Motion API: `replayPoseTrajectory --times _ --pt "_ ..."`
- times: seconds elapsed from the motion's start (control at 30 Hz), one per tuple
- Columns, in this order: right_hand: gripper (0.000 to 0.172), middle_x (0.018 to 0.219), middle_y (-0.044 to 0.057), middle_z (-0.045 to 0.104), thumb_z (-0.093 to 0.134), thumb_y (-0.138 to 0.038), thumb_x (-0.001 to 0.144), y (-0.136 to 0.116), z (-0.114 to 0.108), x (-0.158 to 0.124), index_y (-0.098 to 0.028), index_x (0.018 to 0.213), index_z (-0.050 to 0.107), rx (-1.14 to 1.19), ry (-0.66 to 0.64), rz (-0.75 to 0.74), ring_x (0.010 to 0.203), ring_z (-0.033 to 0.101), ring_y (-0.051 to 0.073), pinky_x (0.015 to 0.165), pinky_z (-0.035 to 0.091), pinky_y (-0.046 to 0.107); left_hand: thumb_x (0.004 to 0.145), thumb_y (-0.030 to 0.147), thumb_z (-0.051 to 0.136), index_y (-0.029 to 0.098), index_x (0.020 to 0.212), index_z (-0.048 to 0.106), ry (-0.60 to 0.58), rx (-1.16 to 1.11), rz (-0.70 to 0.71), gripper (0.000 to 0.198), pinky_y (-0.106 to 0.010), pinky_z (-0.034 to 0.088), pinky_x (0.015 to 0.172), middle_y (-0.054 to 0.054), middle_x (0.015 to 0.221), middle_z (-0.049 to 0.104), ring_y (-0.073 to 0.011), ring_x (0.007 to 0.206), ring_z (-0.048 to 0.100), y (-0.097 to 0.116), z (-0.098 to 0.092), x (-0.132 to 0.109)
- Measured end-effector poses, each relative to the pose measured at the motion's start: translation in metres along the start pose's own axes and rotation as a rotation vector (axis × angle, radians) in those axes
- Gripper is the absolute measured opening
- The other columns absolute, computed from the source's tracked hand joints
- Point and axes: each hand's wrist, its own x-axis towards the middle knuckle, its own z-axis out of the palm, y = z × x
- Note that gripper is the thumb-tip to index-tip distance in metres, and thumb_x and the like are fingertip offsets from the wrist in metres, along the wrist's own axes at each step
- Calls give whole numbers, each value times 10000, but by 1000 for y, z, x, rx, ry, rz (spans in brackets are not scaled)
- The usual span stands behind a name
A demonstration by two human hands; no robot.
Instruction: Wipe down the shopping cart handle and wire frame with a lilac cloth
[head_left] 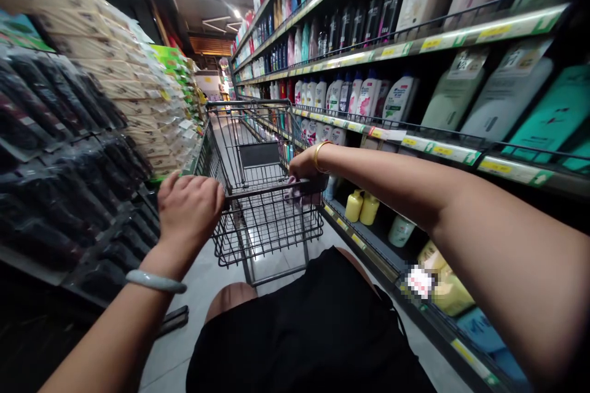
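Grips handle [258,191] of cart [259,155], near centre, with left hand [191,201]; rests right hand [303,164] at right end, cannot tell whether grasping. Can read "head & shoulders" on white bottle [399,99], right shelf [445,150].

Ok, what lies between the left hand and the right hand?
In the head view, the dark cart handlebar runs from the left hand toward the right hand.

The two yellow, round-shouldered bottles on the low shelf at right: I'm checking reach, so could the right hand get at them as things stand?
Probably yes, by reaching down and to its right: the right hand is at the dark shopping-cart handle, and nothing visible blocks the yellow bottles from the front.
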Motion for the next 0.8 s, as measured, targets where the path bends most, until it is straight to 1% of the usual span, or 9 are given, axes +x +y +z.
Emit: replayPoseTrajectory --times 0.1,0.17,0.27,0.37,0.47,0.57,0.63,0.73,0.8 --pt "116 669 -67 627 740 -220 920 -9 2 -10 -160 1013 772 45 14 -98 588 556 88 680 517 215 1069 373 381 219 989 674 -29 -181 -6 341 -468 466 1019 -133 1015 759 -327 1035 648 40 -8 15" --pt "149 689 -81 642 729 -264 944 -16 2 -15 -157 1040 769 -60 81 -127 589 546 65 653 472 170 1058 347 389 190 1069 670 -35 -321 -64 322 -446 485 982 -151 1075 747 -323 1059 646 70 -7 31" --pt "213 694 -46 638 640 -190 954 -23 3 -21 -58 817 736 -352 209 -16 698 617 69 662 427 159 1075 343 379 137 1184 660 -41 -437 -127 365 -439 491 1015 -184 1177 728 -331 1139 644 106 1 54" --pt "230 786 7 691 630 -112 916 -23 3 -24 -64 699 686 -431 282 29 920 693 117 772 453 171 1115 426 359 107 1323 630 -76 -476 -138 467 -433 481 1065 -203 1288 717 -340 1242 638 124 11 68" --pt "147 867 54 741 747 -99 853 -18 1 -27 -114 716 697 -460 351 22 1081 709 207 910 500 230 1105 590 376 90 1516 529 -209 -413 -130 665 -430 510 985 -230 1318 729 -372 1239 675 128 16 71" --pt "111 936 127 750 750 -105 885 -10 -1 -34 -122 776 731 -547 567 4 1182 689 313 972 511 329 1079 701 310 112 1613 447 -362 -315 -125 806 -417 517 836 -236 1219 775 -404 1136 736 125 17 69" --pt "84 925 137 743 755 -130 898 -5 -1 -41 -126 815 756 -567 643 -21 1144 695 330 936 506 340 1072 730 234 153 1587 495 -423 -278 -109 817 -406 501 774 -219 1141 801 -409 1067 761 120 16 68" --pt "39 888 103 737 779 -189 893 3 4 -57 -154 900 796 -517 608 -33 997 708 292 846 489 328 1058 752 184 211 1488 611 -450 -242 -75 812 -395 477 723 -201 1071 817 -407 1005 773 107 18 68" --pt "128 989 95 750 765 -261 922 10 16 -67 -187 1017 807 -483 693 -73 1004 693 284 855 480 338 1050 762 178 236 1386 692 -458 -228 -72 808 -389 459 695 -193 1047 820 -402 984 773 96 22 67"
